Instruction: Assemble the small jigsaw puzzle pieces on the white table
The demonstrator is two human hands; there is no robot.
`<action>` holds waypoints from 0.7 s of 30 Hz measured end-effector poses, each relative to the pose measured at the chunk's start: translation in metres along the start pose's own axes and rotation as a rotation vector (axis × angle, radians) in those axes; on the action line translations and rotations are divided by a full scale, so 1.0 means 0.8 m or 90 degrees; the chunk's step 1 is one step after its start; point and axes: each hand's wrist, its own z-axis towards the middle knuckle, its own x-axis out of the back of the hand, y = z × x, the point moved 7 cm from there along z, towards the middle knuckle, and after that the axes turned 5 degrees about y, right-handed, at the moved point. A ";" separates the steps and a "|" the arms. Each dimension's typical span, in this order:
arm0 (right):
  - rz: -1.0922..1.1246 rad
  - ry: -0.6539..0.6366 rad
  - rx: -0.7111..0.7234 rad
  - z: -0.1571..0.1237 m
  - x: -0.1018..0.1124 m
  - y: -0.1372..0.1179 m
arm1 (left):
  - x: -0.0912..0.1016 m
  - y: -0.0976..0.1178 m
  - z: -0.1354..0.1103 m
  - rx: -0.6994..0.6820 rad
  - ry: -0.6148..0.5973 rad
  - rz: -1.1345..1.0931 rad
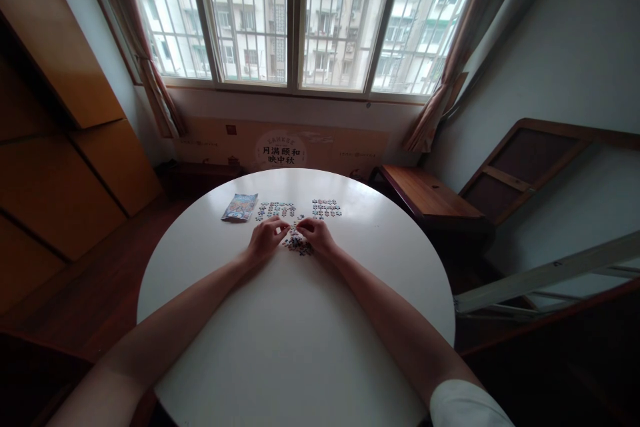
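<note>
Over the middle of a round white table, my left hand (267,237) has its thumb and index finger brought together in a pinch. My right hand (317,233) faces it, its fingers also pinched, with the fingertips only a small gap away. Whatever sits between either set of fingertips is too small to make out. Just below and between the hands lies a loose pile of small jigsaw puzzle pieces (300,246). Beyond my left hand is a group of spread puzzle pieces (278,208). Past my right hand, more puzzle pieces (327,207) lie in rows.
A printed plastic packet (240,207) lies left of the puzzle pieces on the white table (240,353). A wooden bench (433,193) stands beyond the table's right edge. Orange-brown cabinets (100,180) are at the left, and a barred window (295,20) is ahead.
</note>
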 end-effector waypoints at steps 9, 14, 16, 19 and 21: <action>0.001 0.002 -0.004 0.000 0.000 -0.002 | 0.001 -0.001 0.001 0.006 0.003 0.001; 0.008 -0.003 -0.006 -0.001 0.000 -0.001 | -0.001 -0.002 0.000 0.001 0.009 0.004; 0.007 -0.006 -0.004 -0.001 -0.001 0.000 | -0.001 -0.002 0.000 0.003 0.010 0.006; -0.004 -0.003 -0.002 0.000 0.000 0.000 | -0.001 -0.002 0.000 0.005 0.010 0.004; -0.008 -0.003 -0.003 0.000 0.000 -0.001 | 0.000 -0.002 0.000 0.005 0.010 0.004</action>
